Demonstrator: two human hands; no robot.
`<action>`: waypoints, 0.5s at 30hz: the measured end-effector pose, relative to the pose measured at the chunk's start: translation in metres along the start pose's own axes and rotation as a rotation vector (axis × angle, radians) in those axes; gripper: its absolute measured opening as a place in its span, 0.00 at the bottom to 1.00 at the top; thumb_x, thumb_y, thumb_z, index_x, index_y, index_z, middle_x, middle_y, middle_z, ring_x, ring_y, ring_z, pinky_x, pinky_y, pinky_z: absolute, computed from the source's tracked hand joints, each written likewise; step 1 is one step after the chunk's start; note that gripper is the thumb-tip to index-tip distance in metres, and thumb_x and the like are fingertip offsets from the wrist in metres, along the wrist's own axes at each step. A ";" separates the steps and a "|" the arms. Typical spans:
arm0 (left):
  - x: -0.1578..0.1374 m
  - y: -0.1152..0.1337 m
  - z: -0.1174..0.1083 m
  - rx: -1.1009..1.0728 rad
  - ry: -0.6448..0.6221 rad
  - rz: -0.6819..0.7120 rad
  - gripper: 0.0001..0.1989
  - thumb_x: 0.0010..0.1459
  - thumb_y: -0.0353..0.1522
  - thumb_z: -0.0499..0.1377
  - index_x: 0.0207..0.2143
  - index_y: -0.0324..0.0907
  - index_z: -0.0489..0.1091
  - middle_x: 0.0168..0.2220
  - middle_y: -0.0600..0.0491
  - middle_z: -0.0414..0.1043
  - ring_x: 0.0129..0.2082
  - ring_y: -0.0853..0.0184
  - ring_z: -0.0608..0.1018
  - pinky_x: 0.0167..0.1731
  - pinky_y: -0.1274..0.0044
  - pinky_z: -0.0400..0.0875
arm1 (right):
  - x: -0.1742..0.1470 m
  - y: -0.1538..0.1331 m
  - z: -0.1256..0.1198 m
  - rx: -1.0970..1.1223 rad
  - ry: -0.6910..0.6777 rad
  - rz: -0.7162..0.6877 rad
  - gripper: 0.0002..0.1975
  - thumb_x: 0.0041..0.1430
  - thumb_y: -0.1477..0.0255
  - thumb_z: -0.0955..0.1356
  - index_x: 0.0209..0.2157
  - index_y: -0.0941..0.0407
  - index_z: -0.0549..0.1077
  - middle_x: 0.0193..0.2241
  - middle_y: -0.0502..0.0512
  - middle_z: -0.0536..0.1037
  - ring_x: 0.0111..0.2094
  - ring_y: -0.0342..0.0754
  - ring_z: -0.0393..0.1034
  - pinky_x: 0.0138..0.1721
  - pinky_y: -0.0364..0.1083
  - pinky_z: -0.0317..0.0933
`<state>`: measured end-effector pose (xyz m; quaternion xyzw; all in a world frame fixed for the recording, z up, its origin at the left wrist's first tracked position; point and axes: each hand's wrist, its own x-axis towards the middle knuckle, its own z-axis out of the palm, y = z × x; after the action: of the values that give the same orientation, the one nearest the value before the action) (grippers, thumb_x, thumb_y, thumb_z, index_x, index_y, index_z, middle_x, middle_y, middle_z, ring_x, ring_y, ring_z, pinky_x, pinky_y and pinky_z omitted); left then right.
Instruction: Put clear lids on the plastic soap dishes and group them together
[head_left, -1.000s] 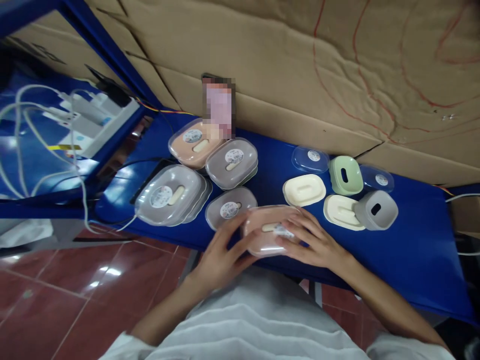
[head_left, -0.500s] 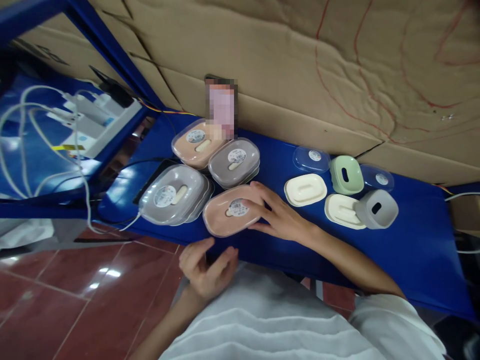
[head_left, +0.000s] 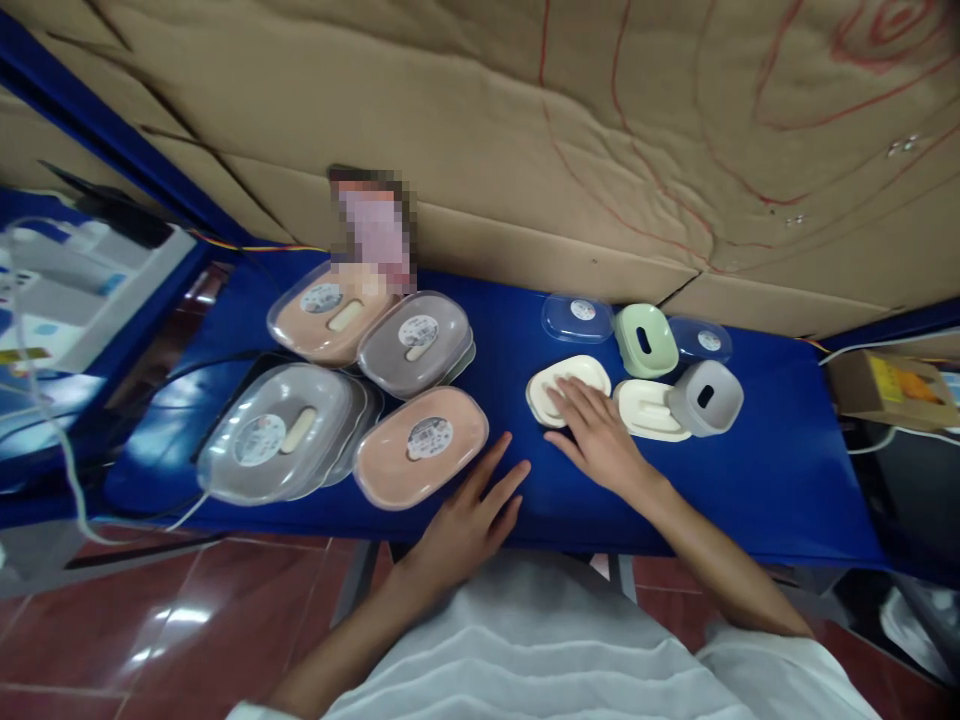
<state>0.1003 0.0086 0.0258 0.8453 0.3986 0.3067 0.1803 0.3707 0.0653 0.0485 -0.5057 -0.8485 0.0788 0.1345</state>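
My right hand (head_left: 596,435) reaches onto a cream oval tray (head_left: 592,370), its stretched fingers lying over the tray's near side and its thumb apart. My left hand (head_left: 469,525) is held open over the table's near edge, fingers spread, beside a pink oval box (head_left: 390,455) with a clear lid and a barcode label. Right of my right hand, a second cream tray (head_left: 637,405) is partly covered by a tipped grey slotted cup (head_left: 716,400). Behind them are a green slotted cup (head_left: 651,345) and two clear lids (head_left: 562,322) (head_left: 716,350) with stickers.
Lidded grey boxes (head_left: 255,400) (head_left: 442,340) and another pink box (head_left: 307,320) stand at the left of the blue table (head_left: 772,480). A blurred-out phone-like object (head_left: 375,225) leans against the cardboard wall (head_left: 487,130). Cables and a power strip (head_left: 135,290) lie far left.
My right hand has left the pink lidded box and moved right onto the cream tray. My left hand has opened out and shifted right. The view has turned rightward.
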 end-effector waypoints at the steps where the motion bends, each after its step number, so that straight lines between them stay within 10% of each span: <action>1: 0.001 0.000 0.001 -0.031 -0.006 -0.044 0.30 0.72 0.29 0.59 0.73 0.44 0.57 0.74 0.37 0.60 0.73 0.52 0.68 0.65 0.61 0.75 | -0.003 -0.001 -0.001 0.024 0.005 -0.031 0.33 0.77 0.62 0.64 0.77 0.52 0.54 0.73 0.67 0.65 0.75 0.62 0.56 0.70 0.65 0.59; 4: 0.002 0.002 0.001 -0.089 0.045 -0.158 0.32 0.72 0.30 0.59 0.74 0.44 0.53 0.73 0.38 0.61 0.73 0.54 0.67 0.67 0.60 0.73 | -0.006 0.011 -0.012 0.022 0.119 0.002 0.30 0.77 0.65 0.62 0.76 0.52 0.56 0.71 0.65 0.67 0.73 0.59 0.60 0.70 0.62 0.59; 10: -0.002 0.003 -0.002 -0.115 0.005 -0.160 0.26 0.72 0.29 0.59 0.70 0.44 0.60 0.71 0.39 0.65 0.70 0.56 0.72 0.65 0.63 0.76 | 0.002 0.082 -0.025 -0.309 0.300 0.538 0.27 0.74 0.60 0.65 0.63 0.64 0.74 0.59 0.74 0.79 0.61 0.71 0.72 0.64 0.69 0.59; 15: 0.025 0.007 0.003 -0.027 -0.065 -0.038 0.26 0.73 0.30 0.58 0.70 0.45 0.61 0.71 0.41 0.66 0.71 0.55 0.70 0.67 0.61 0.74 | 0.000 0.093 -0.030 -0.228 0.334 0.576 0.21 0.75 0.62 0.63 0.53 0.59 0.81 0.52 0.68 0.84 0.52 0.65 0.78 0.56 0.61 0.67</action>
<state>0.1183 0.0237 0.0372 0.8444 0.4046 0.2811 0.2104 0.4575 0.1098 0.0516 -0.7421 -0.6406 -0.0654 0.1862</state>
